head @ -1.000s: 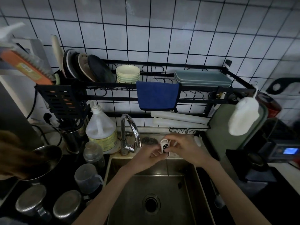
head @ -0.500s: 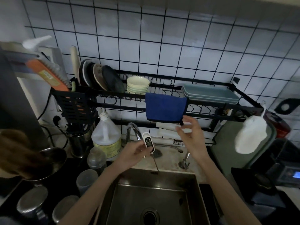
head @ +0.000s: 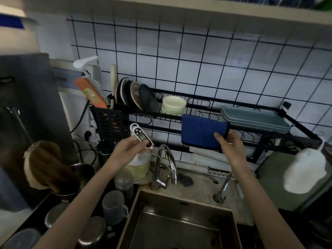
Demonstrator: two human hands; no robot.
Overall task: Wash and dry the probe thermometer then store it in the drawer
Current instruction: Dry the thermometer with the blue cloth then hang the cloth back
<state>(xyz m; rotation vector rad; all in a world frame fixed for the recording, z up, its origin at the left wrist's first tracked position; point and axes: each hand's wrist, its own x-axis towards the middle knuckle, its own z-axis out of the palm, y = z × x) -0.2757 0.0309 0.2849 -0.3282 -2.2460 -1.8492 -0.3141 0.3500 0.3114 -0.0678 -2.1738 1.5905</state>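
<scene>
Left hand (head: 125,148) pinches the thermometer (head: 141,135) mid-frame – a wet grip could drop it into the sink (head: 179,221) – while the right hand (head: 229,142) grasps the blue cloth (head: 199,132)

We see the white probe thermometer (head: 141,135) with its small dark display facing us, tilted, its thin metal probe slanting down-right toward the tap, held above the counter.
</scene>
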